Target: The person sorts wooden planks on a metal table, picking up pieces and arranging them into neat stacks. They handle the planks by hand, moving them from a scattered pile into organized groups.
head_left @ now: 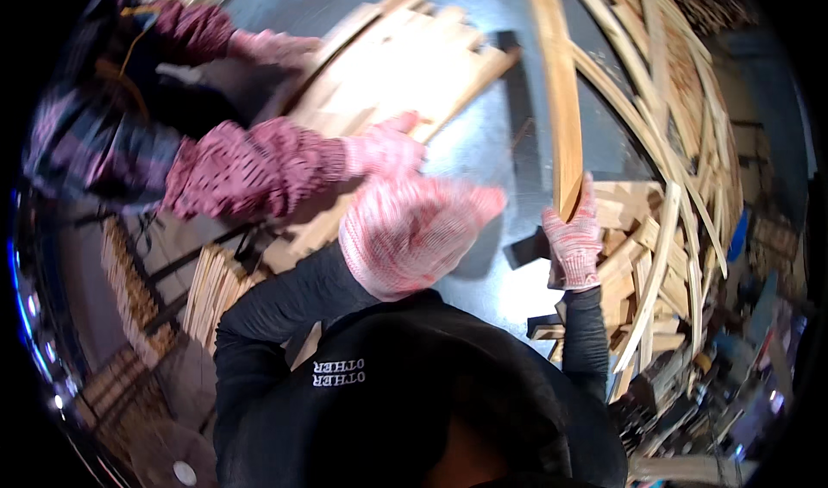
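Both my hands wear pink-and-white knitted gloves. My right hand [576, 245] grips the near end of a long wooden strip [562, 100], its thumb on one side and its fingers on the other. The strip reaches away toward the far edge of the view. My left hand [414, 229] is raised over the metal table [483, 264], apart from the strip. Motion blurs it, and its fingers point right without showing clearly. Beyond it, a co-worker's gloved hand [388, 147] rests at the near edge of a row of wooden strips [388, 65].
The co-worker's other hand [280, 48] touches the row's far left side. Long, thin wood strips [660, 134] lie heaped at right, above short wood pieces [630, 264]. Bundled wooden strips [211, 290] stand at lower left. A dark bar [520, 109] crosses the tabletop.
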A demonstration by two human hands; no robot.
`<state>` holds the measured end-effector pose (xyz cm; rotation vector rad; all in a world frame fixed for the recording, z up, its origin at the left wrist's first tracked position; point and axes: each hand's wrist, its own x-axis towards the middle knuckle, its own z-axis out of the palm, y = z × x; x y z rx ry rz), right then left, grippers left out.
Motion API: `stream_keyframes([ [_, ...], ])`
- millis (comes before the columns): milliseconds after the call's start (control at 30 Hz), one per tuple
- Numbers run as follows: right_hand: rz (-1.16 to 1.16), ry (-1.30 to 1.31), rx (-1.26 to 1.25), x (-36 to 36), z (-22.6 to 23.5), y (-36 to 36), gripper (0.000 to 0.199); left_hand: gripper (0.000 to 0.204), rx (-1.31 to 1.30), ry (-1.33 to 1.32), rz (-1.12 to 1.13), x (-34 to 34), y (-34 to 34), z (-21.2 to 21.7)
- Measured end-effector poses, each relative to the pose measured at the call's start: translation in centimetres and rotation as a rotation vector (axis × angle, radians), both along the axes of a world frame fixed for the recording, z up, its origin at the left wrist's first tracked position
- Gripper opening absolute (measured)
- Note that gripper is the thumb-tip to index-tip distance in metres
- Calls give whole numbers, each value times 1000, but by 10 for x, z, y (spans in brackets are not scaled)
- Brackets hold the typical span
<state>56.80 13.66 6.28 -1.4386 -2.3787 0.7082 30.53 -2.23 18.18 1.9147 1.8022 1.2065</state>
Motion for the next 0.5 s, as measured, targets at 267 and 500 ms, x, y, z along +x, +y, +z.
stream_keyframes([
  [267,648,-218,916,42,133,104,54,68,-466,536,-193,-3,130,-2],
  [500,-174,-615,527,91,30,266,98,40,-619,550,23,-57,58,-67],
])
